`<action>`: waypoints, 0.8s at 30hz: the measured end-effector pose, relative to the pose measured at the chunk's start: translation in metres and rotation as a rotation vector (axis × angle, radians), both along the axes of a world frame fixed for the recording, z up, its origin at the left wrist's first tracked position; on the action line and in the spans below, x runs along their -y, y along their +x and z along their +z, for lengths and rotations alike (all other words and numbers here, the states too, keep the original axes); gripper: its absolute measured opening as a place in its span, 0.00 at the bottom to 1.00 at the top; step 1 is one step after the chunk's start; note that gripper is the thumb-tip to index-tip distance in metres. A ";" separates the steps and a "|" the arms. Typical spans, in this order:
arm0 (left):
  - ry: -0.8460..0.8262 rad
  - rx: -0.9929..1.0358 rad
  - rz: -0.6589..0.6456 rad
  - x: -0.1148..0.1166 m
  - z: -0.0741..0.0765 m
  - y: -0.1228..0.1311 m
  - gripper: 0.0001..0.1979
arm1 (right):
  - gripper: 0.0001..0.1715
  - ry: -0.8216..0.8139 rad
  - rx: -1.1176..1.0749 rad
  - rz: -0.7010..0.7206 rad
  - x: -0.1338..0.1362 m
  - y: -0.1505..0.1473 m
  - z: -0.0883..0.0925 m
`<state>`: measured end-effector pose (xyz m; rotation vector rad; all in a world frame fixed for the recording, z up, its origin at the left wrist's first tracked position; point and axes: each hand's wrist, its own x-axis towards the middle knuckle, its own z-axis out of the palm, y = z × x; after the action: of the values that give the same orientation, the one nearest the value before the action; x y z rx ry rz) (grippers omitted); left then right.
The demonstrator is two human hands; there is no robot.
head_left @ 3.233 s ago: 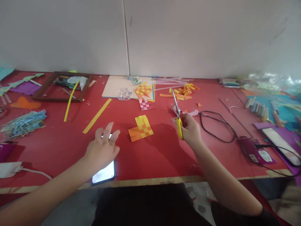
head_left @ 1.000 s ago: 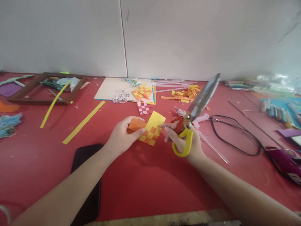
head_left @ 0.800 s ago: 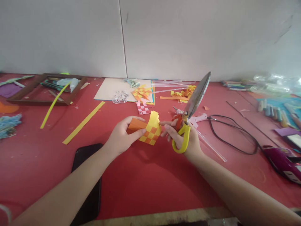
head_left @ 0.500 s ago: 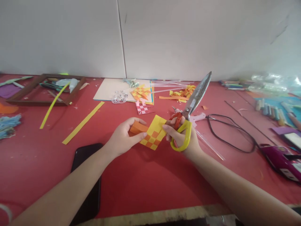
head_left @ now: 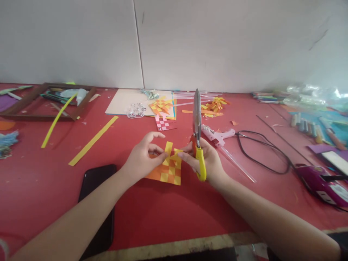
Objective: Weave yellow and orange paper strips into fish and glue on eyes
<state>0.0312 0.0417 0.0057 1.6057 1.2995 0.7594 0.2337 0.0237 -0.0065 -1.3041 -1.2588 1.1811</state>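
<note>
A small woven paper mat (head_left: 166, 173) of yellow and orange strips lies on the red table (head_left: 168, 214) between my hands. My left hand (head_left: 143, 158) pinches a loose yellow strip end at the mat's top edge, fingers closed. My right hand (head_left: 206, 163) grips scissors (head_left: 197, 127) with a yellow and red handle, blades shut and pointing straight up; its fingertips also touch the mat's upper right corner.
A black phone (head_left: 96, 206) lies by my left forearm. A white glue gun (head_left: 217, 133) with a black cable (head_left: 261, 156) sits to the right, a purple device (head_left: 319, 181) beyond. Yellow strips (head_left: 92, 140), a wooden frame (head_left: 43, 103), other woven pieces (head_left: 163, 108) and paper scraps lie farther back.
Both hands lowered the woven mat onto the table. The scissors swung from leaning right to standing upright. My left hand shifted from the orange side to a yellow strip end.
</note>
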 end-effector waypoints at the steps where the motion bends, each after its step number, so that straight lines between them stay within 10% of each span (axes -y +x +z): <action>1: 0.054 -0.004 -0.001 0.000 -0.002 0.000 0.18 | 0.26 -0.012 -0.012 0.004 0.001 -0.001 0.000; 11: 0.220 -0.092 -0.281 0.003 -0.001 0.001 0.05 | 0.29 -0.097 -0.113 0.015 0.007 -0.006 -0.001; 19: 0.085 -0.063 -0.098 -0.004 -0.001 -0.003 0.10 | 0.30 -0.089 0.074 0.129 -0.007 0.012 0.015; 24: 0.092 -0.017 0.149 -0.019 -0.004 -0.015 0.12 | 0.32 0.028 0.791 0.213 -0.024 0.039 0.018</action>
<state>0.0162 0.0606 0.0015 1.6033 1.4265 0.9104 0.2731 0.0478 0.0117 -1.7245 -2.0045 0.7833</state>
